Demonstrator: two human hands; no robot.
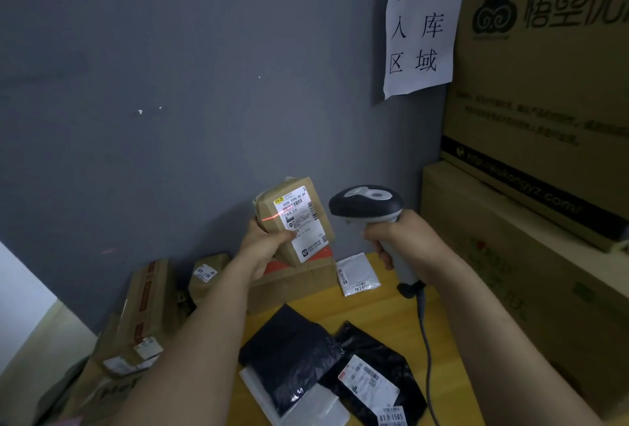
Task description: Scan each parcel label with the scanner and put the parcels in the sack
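The left hand point(263, 243) grips a small taped cardboard parcel point(269, 202) held up above the yellow counter point(374, 306), red beam point(272, 218) across its white label point(301, 221), while the right hand point(384, 235) is wrapped round the handle of the scanner point(366, 202). Crinkly black poly bags point(292, 340) and brown boxes point(149, 306) lie unsacked; no sack shows.

A white paper sign point(422, 20) with six large black characters hangs on the grey wall point(170, 85), its lower left corner curling away. Left of the sign the wall shows a few small white chips. Touching the sign's right edge stands a big brown carton point(544, 102) printed with a cloud-shaped logo. This rests on a second carton point(493, 228). Well below the sign lies the yellow tabletop point(371, 310).
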